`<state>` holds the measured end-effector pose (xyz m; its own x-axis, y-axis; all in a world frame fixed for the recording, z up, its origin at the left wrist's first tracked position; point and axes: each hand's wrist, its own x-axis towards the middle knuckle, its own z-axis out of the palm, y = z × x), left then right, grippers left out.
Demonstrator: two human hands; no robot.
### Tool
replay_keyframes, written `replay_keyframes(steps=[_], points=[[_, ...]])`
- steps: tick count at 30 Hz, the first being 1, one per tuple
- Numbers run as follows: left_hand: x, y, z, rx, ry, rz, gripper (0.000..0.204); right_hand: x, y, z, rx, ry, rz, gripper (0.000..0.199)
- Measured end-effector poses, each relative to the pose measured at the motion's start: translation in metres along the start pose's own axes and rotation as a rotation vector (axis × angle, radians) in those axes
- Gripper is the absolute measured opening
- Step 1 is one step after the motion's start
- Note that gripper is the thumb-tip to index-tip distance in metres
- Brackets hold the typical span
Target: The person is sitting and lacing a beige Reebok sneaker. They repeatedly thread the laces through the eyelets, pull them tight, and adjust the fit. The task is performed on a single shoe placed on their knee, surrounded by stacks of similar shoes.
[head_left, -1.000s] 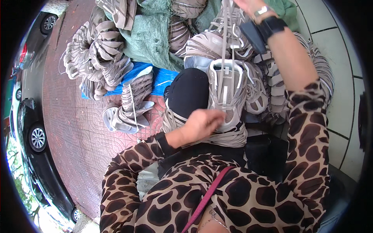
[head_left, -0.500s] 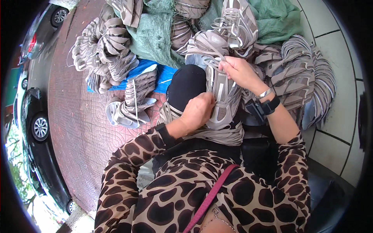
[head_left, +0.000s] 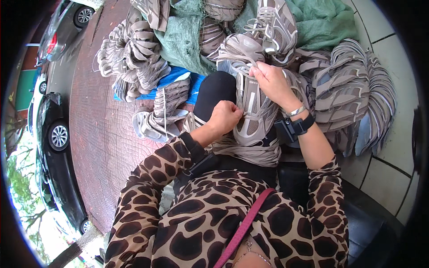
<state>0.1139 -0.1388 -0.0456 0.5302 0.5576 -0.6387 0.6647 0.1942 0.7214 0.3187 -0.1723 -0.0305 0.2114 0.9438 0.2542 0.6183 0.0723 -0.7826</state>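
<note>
Two bare hands work close together over a grey-brown shoe upper [head_left: 256, 118] at the centre of the frame, on the person's lap. The upper's long axis runs nearly up and down the picture, with the rounded toe toward the bottom and the laced opening toward the top.

The right hand [head_left: 273, 85] is at the opening end, its thumb and finger pinched on a pale lace [head_left: 245, 66]; most of the upper lies below its grip. The left hand [head_left: 224, 117] is just beside the upper's left edge, so the upper lies directly to its right. The left grip is narrow, fingers curled together; whether a lace is between them, I cannot tell. The left hand is nearer the toe, the right nearer the opening.

Left of the upper is a black-covered knee [head_left: 216, 93]; below the toe, a bundle of pale laces [head_left: 252, 155]. Stacked shoe parts [head_left: 342, 89] fill the right side, with a green sack [head_left: 319, 24] at upper right and more stacks at upper left. Parked cars show at far left.
</note>
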Motion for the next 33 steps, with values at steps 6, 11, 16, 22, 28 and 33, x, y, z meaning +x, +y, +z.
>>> replay_keyframes(steps=[6, 11, 16, 22, 28, 33], points=[[-0.018, -0.007, 0.000, -1.062, -0.345, -0.167, 0.021, -0.002, 0.002, -0.002, 0.033, -0.190, -0.042, 0.020], [-0.021, -0.006, 0.010, -0.773, -0.147, -0.189, 0.022, -0.003, 0.004, -0.002, -0.208, -0.349, -0.202, 0.016], [-0.014, 0.000, 0.007, -0.064, 0.258, 0.205, 0.023, -0.006, 0.001, -0.003, -0.293, -0.384, -0.192, 0.012], [-0.014, -0.008, 0.003, 0.509, 0.343, 0.520, 0.014, -0.007, -0.004, 0.000, -0.372, -0.431, -0.189, 0.015], [-0.008, -0.006, 0.011, 0.876, 0.321, 0.519, 0.014, -0.006, -0.003, 0.001, -0.358, -0.413, -0.226, 0.016], [-0.006, -0.011, 0.003, -0.596, -0.095, -0.067, 0.024, -0.009, -0.001, -0.002, -0.343, -0.397, -0.250, 0.014]])
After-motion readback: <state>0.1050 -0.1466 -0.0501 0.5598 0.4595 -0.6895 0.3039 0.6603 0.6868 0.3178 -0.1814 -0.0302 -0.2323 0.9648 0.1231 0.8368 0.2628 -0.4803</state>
